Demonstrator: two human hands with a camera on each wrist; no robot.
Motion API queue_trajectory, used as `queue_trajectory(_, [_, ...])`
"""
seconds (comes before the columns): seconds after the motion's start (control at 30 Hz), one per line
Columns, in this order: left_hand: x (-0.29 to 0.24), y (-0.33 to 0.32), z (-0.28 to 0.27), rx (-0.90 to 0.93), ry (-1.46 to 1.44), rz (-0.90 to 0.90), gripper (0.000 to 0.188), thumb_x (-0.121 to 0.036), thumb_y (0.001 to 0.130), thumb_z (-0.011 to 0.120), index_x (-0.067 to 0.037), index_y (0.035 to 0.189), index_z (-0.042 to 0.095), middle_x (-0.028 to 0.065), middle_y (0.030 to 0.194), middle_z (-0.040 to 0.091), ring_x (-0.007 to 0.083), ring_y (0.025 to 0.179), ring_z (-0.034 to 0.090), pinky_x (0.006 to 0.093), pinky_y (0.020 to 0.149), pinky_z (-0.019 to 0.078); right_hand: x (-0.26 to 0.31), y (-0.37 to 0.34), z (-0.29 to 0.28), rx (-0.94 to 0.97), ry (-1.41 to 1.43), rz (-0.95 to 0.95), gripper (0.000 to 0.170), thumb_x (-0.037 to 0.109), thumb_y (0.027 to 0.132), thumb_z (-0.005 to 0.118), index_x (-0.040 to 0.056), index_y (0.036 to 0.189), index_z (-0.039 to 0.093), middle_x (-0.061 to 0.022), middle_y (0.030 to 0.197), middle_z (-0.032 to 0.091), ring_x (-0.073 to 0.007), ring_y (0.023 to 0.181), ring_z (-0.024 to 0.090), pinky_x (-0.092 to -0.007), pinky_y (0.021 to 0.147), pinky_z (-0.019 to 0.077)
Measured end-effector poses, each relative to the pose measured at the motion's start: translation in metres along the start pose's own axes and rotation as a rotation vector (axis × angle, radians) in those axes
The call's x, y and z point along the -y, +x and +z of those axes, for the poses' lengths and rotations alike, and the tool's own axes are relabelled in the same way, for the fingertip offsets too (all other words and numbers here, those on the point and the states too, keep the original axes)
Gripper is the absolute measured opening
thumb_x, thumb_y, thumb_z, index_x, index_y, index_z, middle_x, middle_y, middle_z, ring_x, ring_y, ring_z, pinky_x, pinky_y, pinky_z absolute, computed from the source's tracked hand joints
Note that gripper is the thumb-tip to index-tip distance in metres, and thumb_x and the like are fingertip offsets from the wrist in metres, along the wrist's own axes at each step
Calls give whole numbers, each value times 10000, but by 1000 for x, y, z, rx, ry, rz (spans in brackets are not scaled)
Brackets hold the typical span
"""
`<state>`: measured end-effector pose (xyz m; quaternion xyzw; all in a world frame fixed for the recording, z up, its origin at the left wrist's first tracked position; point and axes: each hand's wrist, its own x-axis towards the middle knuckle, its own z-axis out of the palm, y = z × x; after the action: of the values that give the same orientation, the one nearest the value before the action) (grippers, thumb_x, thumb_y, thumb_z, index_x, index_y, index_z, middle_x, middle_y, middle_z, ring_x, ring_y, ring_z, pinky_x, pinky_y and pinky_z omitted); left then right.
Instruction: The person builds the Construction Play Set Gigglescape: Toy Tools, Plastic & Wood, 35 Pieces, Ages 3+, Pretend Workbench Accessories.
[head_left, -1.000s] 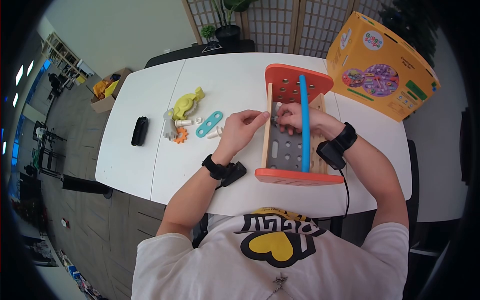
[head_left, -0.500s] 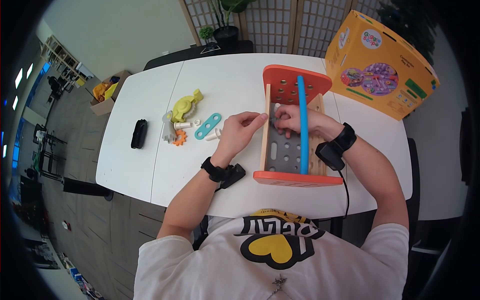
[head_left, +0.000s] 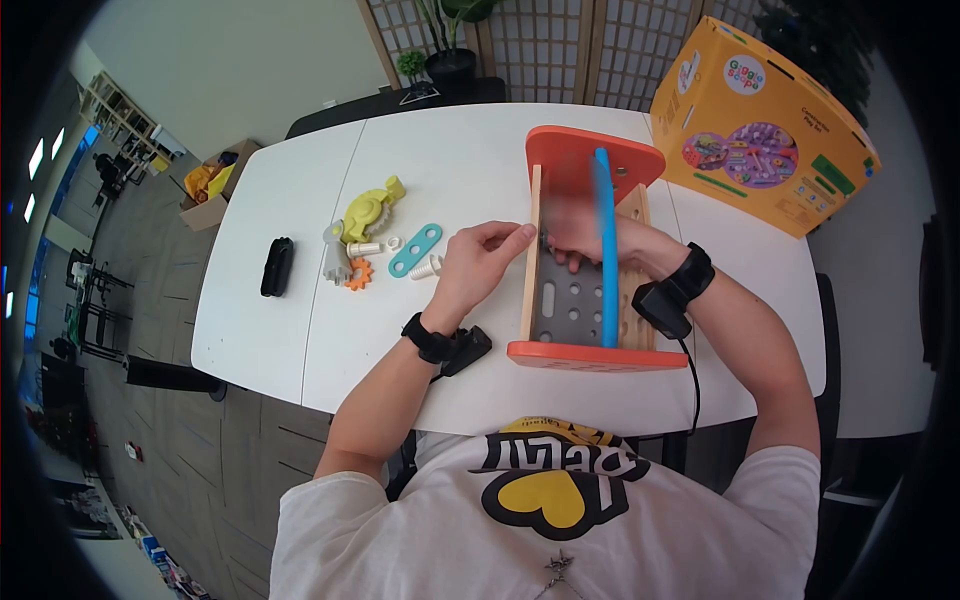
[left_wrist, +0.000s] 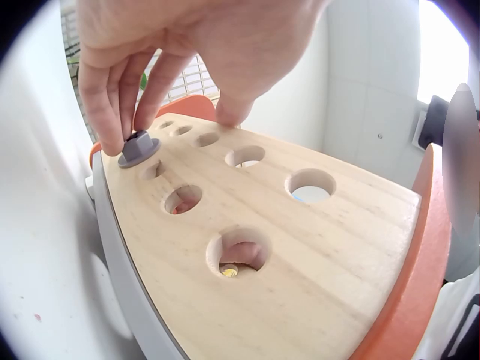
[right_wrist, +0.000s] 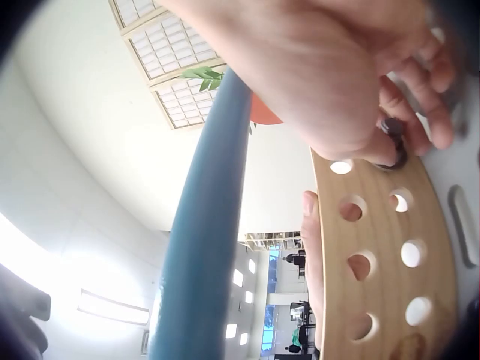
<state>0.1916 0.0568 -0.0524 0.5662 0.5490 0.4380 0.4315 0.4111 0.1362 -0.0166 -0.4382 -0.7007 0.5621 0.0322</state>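
A toy workbench with red ends stands on the table, its perforated wooden side panel [left_wrist: 270,202] facing my left hand [head_left: 482,262]. In the left wrist view, the fingertips of my left hand [left_wrist: 180,45] hold a grey hex-headed piece [left_wrist: 139,150] against the panel's outer face, thumb resting on the panel's edge. Under the blue bar [head_left: 609,260], my right hand [head_left: 590,225] reaches inside the workbench, blurred in the head view. Seen from the right wrist, my right hand [right_wrist: 337,75] pinches a dark grey piece [right_wrist: 396,142] at the panel's inner face; fingers partly hide it.
Left of the workbench lie a teal strip [head_left: 416,250], a white screw [head_left: 427,268], an orange gear [head_left: 359,274], a grey piece [head_left: 336,256] and a yellow-green piece [head_left: 371,212]. A black case [head_left: 278,267] lies farther left. A yellow box [head_left: 765,130] stands at back right.
My right hand's fingers have shifted slightly inside the workbench and now look blurred in the head view. My left hand has stayed at the panel.
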Motion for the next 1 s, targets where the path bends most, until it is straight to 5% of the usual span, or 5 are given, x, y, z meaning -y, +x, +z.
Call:
queue_trajectory(0.17, [-3,-1,0,2,4,5,512,-432,977,726,56,1125,766,180,979,783,203,920,722,317,837,553,12,-1,2,-38,88,163,281,287,1053,593,40,1187,581,-25,913,684,-102,749,671,-251,606,443])
queue_trajectory(0.27, [-3,-1,1,3,3,3,513,-432,978,724,57,1128,765,180,978,784,204,919,723,315,837,553,16,-10,10,-162,32,57,277,275,1058,576,37,1195,616,-24,933,688,-97,776,674,-250,618,451])
queue_trajectory(0.37, [-3,-1,0,-1,14,-8,514,-432,978,723,57,1130,765,179,980,784,204,920,723,314,836,553,-3,3,2,-20,-83,-66,301,277,1049,583,23,1206,619,-29,950,691,-104,835,684,-257,625,456])
queue_trajectory(0.57, [-1,0,1,0,6,-1,503,-425,982,722,53,1132,766,168,976,785,199,913,725,311,833,554,14,-4,2,-14,48,106,308,219,1018,660,-15,1210,606,-55,940,694,-126,825,698,-248,619,460])
queue_trajectory(1.0, [-1,0,1,12,-10,-8,497,-413,988,723,57,1146,760,156,969,785,190,930,734,304,849,559,15,-5,3,-45,27,70,296,291,1061,610,11,1156,610,-29,896,681,-104,790,677,-250,632,466])
